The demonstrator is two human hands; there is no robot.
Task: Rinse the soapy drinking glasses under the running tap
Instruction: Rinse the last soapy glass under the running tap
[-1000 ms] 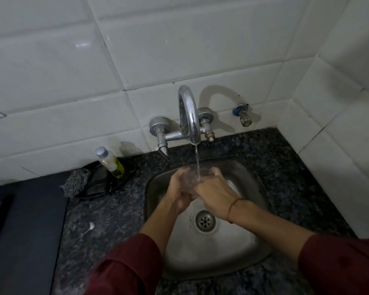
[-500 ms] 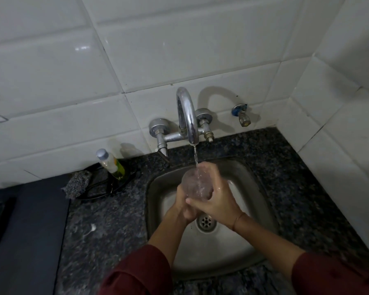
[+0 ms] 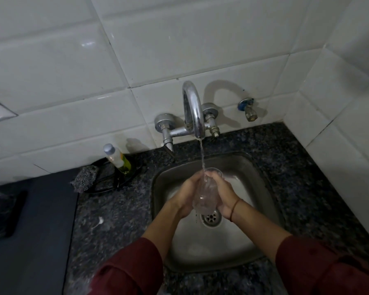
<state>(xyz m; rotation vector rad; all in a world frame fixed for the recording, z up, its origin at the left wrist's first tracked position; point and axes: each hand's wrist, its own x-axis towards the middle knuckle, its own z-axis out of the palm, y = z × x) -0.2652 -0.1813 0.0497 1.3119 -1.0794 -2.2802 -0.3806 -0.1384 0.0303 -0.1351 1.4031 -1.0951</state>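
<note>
Glass [image 3: 203,194] clear, wet, tilted under tap [image 3: 193,109] stream; left hand [image 3: 188,195], right hand [image 3: 224,194] grip curled round it.

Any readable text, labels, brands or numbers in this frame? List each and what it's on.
No legible text anywhere.
Label on the bottle: too blurred to read.
On the tap and the glass: no markings visible.
</note>
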